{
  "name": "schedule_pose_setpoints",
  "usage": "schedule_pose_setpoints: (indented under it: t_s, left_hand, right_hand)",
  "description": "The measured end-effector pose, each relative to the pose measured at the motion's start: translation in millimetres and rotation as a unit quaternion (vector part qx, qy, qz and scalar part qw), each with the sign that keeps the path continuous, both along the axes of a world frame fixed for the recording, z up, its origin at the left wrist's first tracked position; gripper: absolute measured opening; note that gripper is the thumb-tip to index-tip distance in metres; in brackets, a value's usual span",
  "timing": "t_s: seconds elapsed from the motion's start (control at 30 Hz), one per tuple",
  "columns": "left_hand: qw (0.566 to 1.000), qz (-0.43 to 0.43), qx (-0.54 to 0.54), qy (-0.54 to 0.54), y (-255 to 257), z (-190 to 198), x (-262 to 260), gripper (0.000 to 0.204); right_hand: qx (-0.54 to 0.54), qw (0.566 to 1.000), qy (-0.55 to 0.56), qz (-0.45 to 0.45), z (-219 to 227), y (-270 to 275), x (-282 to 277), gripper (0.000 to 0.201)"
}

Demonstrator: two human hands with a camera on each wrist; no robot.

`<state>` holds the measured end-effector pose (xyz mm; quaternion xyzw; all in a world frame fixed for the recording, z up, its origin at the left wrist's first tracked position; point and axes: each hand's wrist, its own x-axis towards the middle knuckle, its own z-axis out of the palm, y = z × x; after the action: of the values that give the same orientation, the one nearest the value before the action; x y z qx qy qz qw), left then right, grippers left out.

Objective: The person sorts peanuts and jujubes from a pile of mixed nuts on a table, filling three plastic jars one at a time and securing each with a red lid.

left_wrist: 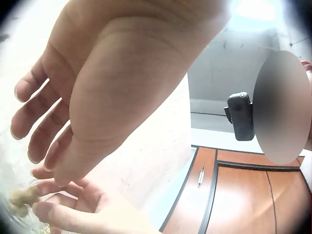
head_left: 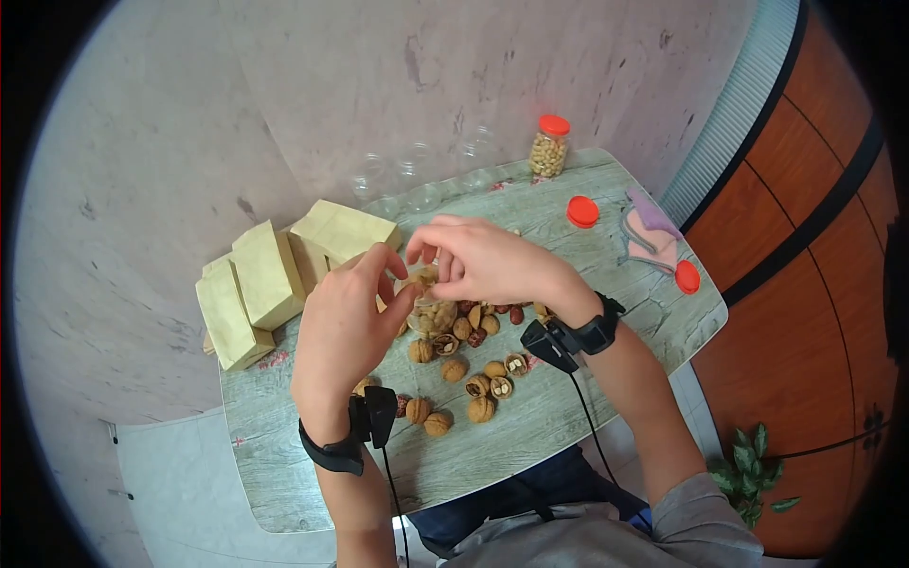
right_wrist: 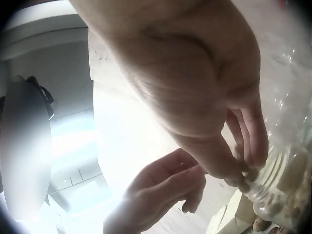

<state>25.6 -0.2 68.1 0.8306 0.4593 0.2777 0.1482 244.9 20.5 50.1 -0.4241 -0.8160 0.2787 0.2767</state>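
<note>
A clear plastic jar (head_left: pixel 435 319) with peanuts inside stands among walnuts on the table, under both hands. The right hand (head_left: pixel 494 269) comes over its mouth from the right. In the left wrist view, its thumb and finger pinch a peanut (left_wrist: pixel 23 197); the right wrist view shows these fingertips right at the rim of the jar (right_wrist: pixel 274 195). On the jar's other side is the left hand (head_left: pixel 346 322), fingers loosely bent and spread, with nothing seen between them. Its thumb and index fingertips are close to the jar mouth. Walnuts (head_left: pixel 454 369), some cracked, lie in front.
Pale yellow boxes (head_left: pixel 263 269) are stacked at the left. Several clear empty jars (head_left: pixel 422 180) line the wall. A red-lidded jar of nuts (head_left: pixel 548 150) stands at the back right. Red lids (head_left: pixel 582 212) and a pink and purple cloth (head_left: pixel 650 237) lie on the right side.
</note>
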Motion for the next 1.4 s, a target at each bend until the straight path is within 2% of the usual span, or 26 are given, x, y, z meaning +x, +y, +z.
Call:
schedule_pose_setpoints:
  t_s: [0.17, 0.23, 0.27, 0.33, 0.37, 0.43, 0.57, 0.63, 0.67, 0.9, 0.97, 1.03, 1.07, 1.13, 1.17, 1.23, 1.37, 1.4]
  left_hand:
    - [1.000, 0.008, 0.003, 0.002, -4.2, 4.6, 1.3, 0.021]
    - [1.000, 0.018, 0.006, -0.008, -7.2, 7.6, 5.4, 0.019]
    - [1.000, 0.017, 0.007, -0.006, -9.0, 9.5, 7.9, 0.019]
    - [1.000, 0.020, -0.019, -0.005, -12.8, 12.5, 14.1, 0.017]
    - [1.000, 0.018, -0.018, -0.001, -13.7, 12.9, 17.6, 0.017]
    - [1.000, 0.021, -0.009, 0.012, -14.9, 11.8, 24.8, 0.017]
    - [0.999, 0.009, 0.002, 0.038, -22.9, 11.6, 45.3, 0.015]
    - [0.999, -0.004, -0.003, 0.043, -25.6, 6.1, 54.4, 0.015]
    - [0.999, -0.016, 0.000, 0.051, -27.1, 3.7, 58.7, 0.015]
    - [0.993, -0.065, 0.010, 0.101, -31.4, -10.5, 86.2, 0.014]
    - [0.992, -0.071, -0.002, 0.109, -35.7, -12.3, 93.3, 0.014]
    - [0.991, -0.074, -0.014, 0.114, -38.0, -14.8, 101.2, 0.014]
    - [0.990, -0.089, -0.025, 0.111, -38.0, -16.7, 105.1, 0.013]
    - [0.986, -0.112, -0.076, 0.101, -39.2, -16.7, 114.0, 0.011]
    - [0.985, -0.111, -0.075, 0.105, -35.6, -17.9, 119.5, 0.011]
    - [0.980, -0.149, -0.108, 0.077, -20.6, -27.4, 131.1, 0.011]
    - [0.982, -0.144, -0.095, 0.074, 26.9, -53.4, 162.0, 0.010]
    - [0.986, -0.141, -0.033, 0.078, 41.1, -63.6, 169.8, 0.014]
  right_hand:
    - [0.020, 0.999, 0.039, -0.024, -5.5, 10.8, 38.0, 0.026]
    - [-0.001, 0.996, -0.021, -0.083, -14.7, 25.1, 69.7, 0.030]
    - [0.000, 0.996, -0.019, -0.084, -24.8, 30.4, 87.2, 0.030]
    - [-0.017, 0.980, -0.132, -0.149, -44.5, 41.4, 114.5, 0.034]
    - [-0.017, 0.980, -0.129, -0.152, -51.8, 47.3, 121.9, 0.034]
    - [-0.081, 0.954, -0.218, -0.188, -67.3, 54.8, 134.6, 0.035]
    - [-0.138, 0.948, -0.240, -0.157, -88.1, 71.5, 141.4, 0.039]
    - [-0.150, 0.945, -0.247, -0.156, -85.9, 71.0, 142.7, 0.056]
    - [-0.208, 0.925, -0.268, -0.171, -73.7, 69.2, 138.7, 0.068]
    - [-0.165, 0.947, -0.234, -0.147, -91.3, 74.9, 145.4, 0.084]
    - [-0.194, 0.942, -0.218, -0.163, -89.0, 74.5, 147.4, 0.083]
    - [-0.087, 0.966, -0.193, -0.150, -108.4, 85.0, 154.2, 0.080]
    - [-0.083, 0.967, -0.190, -0.150, -112.8, 90.3, 156.9, 0.080]
    - [-0.147, 0.964, -0.206, -0.079, -117.6, 96.4, 160.7, 0.069]
    - [-0.145, 0.965, -0.202, -0.078, -117.6, 97.0, 163.2, 0.069]
    - [-0.158, 0.968, -0.176, -0.089, -108.0, 91.8, 165.6, 0.052]
    - [-0.156, 0.971, -0.154, -0.091, -91.5, 82.8, 165.8, 0.039]
    - [-0.178, 0.965, -0.162, -0.101, -80.7, 77.3, 165.0, 0.037]
